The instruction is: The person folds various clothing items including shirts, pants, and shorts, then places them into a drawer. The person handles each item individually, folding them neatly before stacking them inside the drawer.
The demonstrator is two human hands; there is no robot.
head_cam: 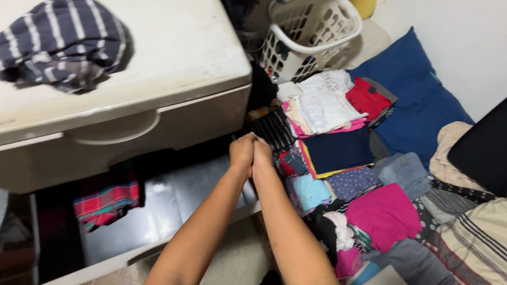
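Note:
My left hand (243,151) and my right hand (262,157) are stretched out side by side, knuckles touching, both with fingers curled closed. They hover over the far right corner of an open lower drawer (196,187) of a white plastic chest (175,43). A dark striped garment (273,127) lies just beyond them. Whatever is under the fists is lost in shadow. Inside the drawer at the left lies a red plaid garment (105,202).
A crumpled navy-and-white striped garment (59,41) sits on the chest top. To the right, a bed holds several folded clothes, among them a white piece (324,105), a navy piece (337,149) and a pink piece (384,213). A white laundry basket (309,30), a blue pillow (423,99) and a striped blanket (498,250) border them.

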